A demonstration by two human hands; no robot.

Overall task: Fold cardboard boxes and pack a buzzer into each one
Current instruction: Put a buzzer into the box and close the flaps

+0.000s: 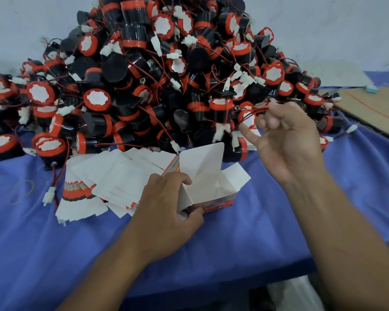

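1. On the blue cloth (267, 221) at the far left lies a rubber band (23, 191).
2. Just right of it, a loose stack of flat box blanks (94, 182) is fanned out, white sides up.
3. The left hand (166, 212) grips the near corner of an erected box (211, 187). The box stands on the cloth with its top flaps raised, and its white interior is bare.
4. Behind it rises a big heap of buzzers (166, 75), black and red with tangled wires.
5. The right hand (288, 142), fingers curled, pinches the wires of one buzzer (247, 118) at the heap's front edge, above and right of the box.
6. A cardboard sheet (373, 104) lies at the far right.
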